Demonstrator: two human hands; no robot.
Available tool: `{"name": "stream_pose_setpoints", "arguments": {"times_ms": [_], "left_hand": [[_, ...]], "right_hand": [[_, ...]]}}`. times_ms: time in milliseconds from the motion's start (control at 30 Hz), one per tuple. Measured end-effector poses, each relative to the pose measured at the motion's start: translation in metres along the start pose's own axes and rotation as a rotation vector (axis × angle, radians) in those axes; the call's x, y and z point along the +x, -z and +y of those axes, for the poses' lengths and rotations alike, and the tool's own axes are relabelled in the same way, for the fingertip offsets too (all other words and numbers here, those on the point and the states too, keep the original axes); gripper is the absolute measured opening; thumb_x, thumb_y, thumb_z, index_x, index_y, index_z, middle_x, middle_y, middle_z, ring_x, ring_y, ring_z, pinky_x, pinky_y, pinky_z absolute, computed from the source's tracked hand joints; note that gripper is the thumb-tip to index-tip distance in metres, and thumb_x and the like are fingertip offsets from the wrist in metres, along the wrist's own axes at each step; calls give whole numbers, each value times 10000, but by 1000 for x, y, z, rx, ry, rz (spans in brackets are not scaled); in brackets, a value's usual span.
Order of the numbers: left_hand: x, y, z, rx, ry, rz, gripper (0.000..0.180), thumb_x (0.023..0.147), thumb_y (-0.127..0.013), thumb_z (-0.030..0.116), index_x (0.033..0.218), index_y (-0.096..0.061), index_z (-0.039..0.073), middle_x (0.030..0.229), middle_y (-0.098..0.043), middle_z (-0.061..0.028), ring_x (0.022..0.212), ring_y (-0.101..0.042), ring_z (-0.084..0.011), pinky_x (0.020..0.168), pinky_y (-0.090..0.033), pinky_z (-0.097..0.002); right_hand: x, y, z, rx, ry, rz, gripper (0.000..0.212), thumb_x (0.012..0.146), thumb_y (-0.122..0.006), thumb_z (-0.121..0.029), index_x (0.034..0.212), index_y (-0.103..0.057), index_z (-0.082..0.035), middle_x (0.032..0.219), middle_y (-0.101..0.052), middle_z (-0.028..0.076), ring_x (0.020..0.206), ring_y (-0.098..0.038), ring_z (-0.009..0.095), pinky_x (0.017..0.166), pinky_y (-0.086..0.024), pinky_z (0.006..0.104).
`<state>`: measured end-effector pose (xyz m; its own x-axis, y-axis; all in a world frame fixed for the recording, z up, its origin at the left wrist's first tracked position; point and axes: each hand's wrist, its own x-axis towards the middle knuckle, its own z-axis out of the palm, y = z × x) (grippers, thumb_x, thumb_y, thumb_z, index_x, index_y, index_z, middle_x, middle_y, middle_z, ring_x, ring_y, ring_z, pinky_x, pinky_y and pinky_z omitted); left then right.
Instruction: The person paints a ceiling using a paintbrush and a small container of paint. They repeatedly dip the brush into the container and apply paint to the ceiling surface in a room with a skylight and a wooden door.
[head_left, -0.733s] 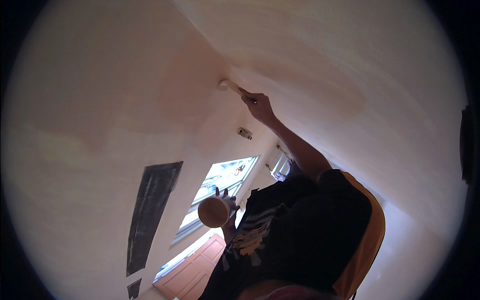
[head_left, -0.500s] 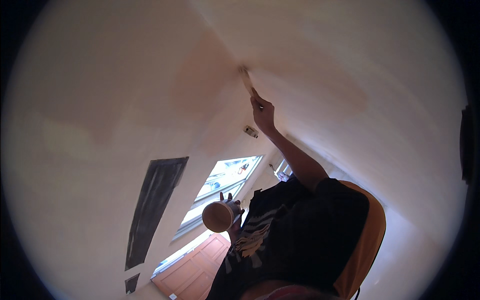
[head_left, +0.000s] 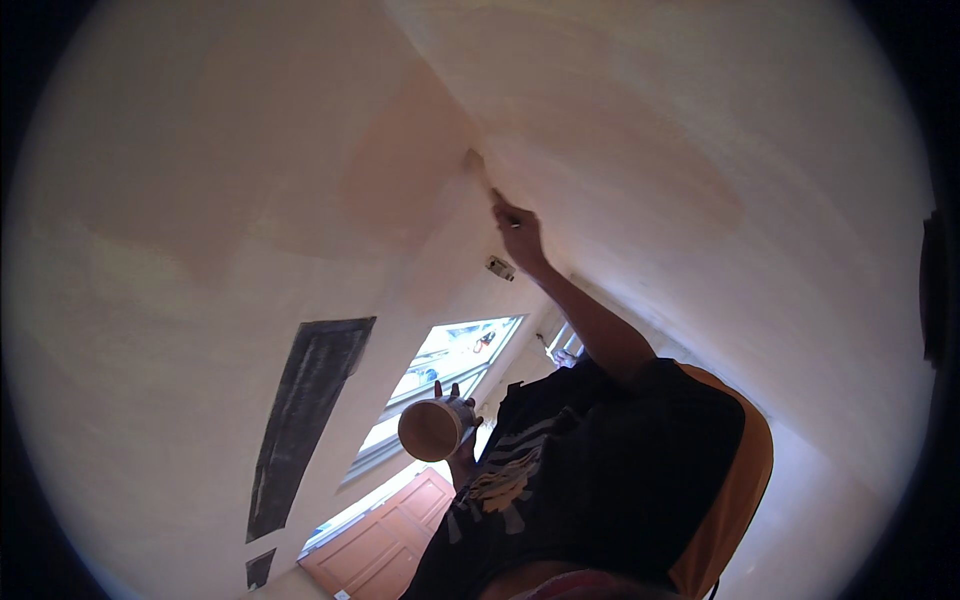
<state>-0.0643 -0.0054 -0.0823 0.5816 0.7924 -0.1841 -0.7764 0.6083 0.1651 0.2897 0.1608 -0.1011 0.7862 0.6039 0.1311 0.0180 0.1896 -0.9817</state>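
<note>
My right hand point(head_left: 520, 238) is raised, its fingers closed round the handle of a paintbrush point(head_left: 482, 175). The brush head is slightly blurred and meets the plastered surface close to the line where two pale surfaces join. Lower down, my left hand point(head_left: 470, 442) grips a round tub point(head_left: 430, 430) from its far side, fingers spread along its wall. The tub's open mouth faces the camera, showing a tan inside; I cannot make out any contents.
Pinkish damp-looking patches point(head_left: 400, 160) mark the plaster on both sides of the join. Below are an electrical box point(head_left: 500, 268), a bright window point(head_left: 455, 350), a long dark grey strip point(head_left: 308, 420) on the wall and a reddish-brown panelled door point(head_left: 385, 535).
My right hand and the brush have shifted a little down and left, the brush tip now lower beside the join. The tub in my left hand has moved slightly left and up.
</note>
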Motion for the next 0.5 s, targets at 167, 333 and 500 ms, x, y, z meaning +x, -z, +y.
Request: {"name": "stream_pose_setpoints", "arguments": {"times_ms": [167,333,500], "left_hand": [[8,1,-3,-7,11,-6,946,877,-633,540,1564,-84,191,1479,-360,-232,1179,-512,-426,855,-525,-653],[11,2,-6,-9,14,-1,948,876,-633,542,1564,-84,188,1478,-361,-234,1178,-513,-426,853,-526,-652],[24,-6,-4,11,47,-1,950,875,-632,545,1563,-84,185,1476,-361,-236,1178,-515,-427,851,-527,-652]], "right_hand": [[-62,8,-1,-241,-18,-425,332,961,-607,-259,1272,-641,-148,656,-651,136,607,-555,81,578,-479,332],[-8,34,-31,98,-119,-102,357,985,-570,-247,1327,-597,-150,563,-499,8,546,-428,51,502,-388,274],[-69,-2,-24,-161,67,-408,312,970,-580,-260,1263,-656,-190,690,-642,158,645,-600,174,607,-484,357]]}}
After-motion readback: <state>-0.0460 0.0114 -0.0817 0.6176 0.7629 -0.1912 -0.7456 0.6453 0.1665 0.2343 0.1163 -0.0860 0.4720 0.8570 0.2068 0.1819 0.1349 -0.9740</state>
